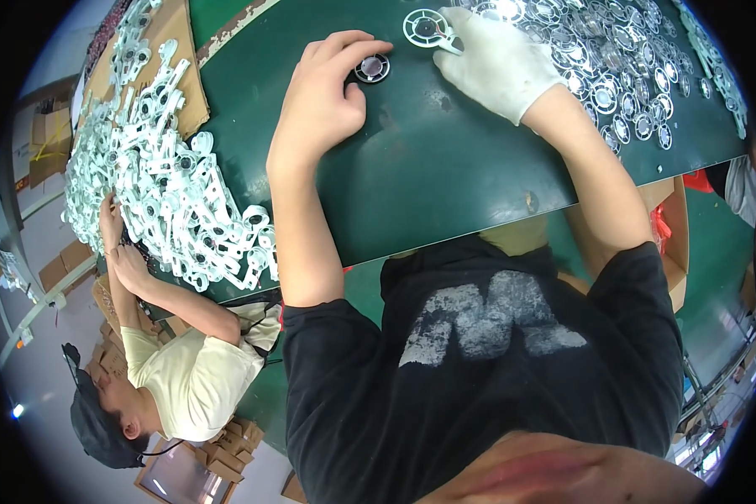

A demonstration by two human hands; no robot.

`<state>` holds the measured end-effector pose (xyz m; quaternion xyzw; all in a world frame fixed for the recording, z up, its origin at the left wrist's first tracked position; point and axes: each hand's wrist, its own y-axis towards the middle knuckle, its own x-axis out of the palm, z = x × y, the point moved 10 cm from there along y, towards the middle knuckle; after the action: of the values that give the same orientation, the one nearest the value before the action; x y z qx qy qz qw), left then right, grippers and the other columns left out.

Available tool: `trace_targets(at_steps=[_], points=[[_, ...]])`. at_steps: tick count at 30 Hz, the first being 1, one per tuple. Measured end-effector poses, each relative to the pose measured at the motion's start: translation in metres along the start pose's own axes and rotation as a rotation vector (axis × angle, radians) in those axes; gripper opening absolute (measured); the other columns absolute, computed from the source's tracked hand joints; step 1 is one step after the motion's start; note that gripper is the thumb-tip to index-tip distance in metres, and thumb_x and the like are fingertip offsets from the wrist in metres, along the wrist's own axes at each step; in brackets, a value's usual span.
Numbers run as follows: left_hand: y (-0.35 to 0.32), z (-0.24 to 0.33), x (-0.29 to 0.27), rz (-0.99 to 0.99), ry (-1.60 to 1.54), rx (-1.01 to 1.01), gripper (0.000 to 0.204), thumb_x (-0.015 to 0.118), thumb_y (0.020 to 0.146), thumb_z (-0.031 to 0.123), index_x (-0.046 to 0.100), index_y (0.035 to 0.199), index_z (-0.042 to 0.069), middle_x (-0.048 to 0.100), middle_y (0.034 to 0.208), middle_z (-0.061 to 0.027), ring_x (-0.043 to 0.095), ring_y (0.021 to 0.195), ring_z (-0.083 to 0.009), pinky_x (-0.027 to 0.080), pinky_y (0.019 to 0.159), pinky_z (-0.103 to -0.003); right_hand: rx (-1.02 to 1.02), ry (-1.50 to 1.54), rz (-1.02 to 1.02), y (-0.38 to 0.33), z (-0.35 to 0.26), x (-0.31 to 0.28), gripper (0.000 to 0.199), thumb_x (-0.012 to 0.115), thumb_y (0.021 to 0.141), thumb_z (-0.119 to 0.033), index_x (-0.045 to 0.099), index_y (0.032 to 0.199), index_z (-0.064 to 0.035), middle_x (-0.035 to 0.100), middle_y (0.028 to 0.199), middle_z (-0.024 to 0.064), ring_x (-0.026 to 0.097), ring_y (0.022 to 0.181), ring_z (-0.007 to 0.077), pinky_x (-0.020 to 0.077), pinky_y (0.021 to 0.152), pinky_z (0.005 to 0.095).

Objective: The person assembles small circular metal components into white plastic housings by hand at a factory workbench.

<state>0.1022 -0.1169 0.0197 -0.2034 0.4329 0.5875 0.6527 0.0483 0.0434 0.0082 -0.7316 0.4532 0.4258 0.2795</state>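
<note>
My bare left hand (317,99) is over the green tabletop, its fingers curled round a small round grille (372,68) with a dark centre and a shiny rim. In a white glove, my right hand (502,69) grips the short handle end of a pale green fan housing (427,28). That housing has a round spoked ring, which points toward my left hand. A gap of tabletop separates the two parts. My right fingertips are partly hidden behind the housing and glove.
Many loose shiny round grilles (622,84) spread over the table at the right. A large heap of pale green fan housings (160,176) covers the left side, beside a cardboard sheet (186,76). A co-worker (185,378) in a cap reaches into that heap. An open cardboard box (679,244) stands below the table's right edge.
</note>
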Motion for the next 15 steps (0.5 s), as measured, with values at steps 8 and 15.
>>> trace_targets(at_steps=[8, 15], points=[[0.0, -0.008, 0.008, -0.05, 0.066, -0.13, 0.038, 0.078, 0.08, 0.016, 0.072, 0.118, 0.013, 0.065, 0.112, -0.0048, 0.065, 0.098, -0.0256, 0.052, 0.091, -0.039, 0.011, -0.083, -0.122, -0.001, 0.0, 0.01, 0.036, 0.061, 0.093, -0.033, 0.067, 0.119, -0.0087, 0.073, 0.099, 0.0204, 0.071, 0.097, 0.04, 0.0546, 0.087, 0.0497], [0.003, 0.011, -0.009, 0.22, -0.044, -0.028, 0.046, 0.085, 0.078, 0.027, 0.071, 0.119, 0.012, 0.063, 0.107, -0.0046, 0.066, 0.09, -0.0228, 0.056, 0.076, -0.035, -0.011, -0.081, -0.162, -0.003, -0.007, 0.006, 0.033, 0.059, 0.093, -0.033, 0.071, 0.116, -0.0128, 0.075, 0.1, 0.0178, 0.072, 0.099, 0.0368, 0.0565, 0.089, 0.0496]])
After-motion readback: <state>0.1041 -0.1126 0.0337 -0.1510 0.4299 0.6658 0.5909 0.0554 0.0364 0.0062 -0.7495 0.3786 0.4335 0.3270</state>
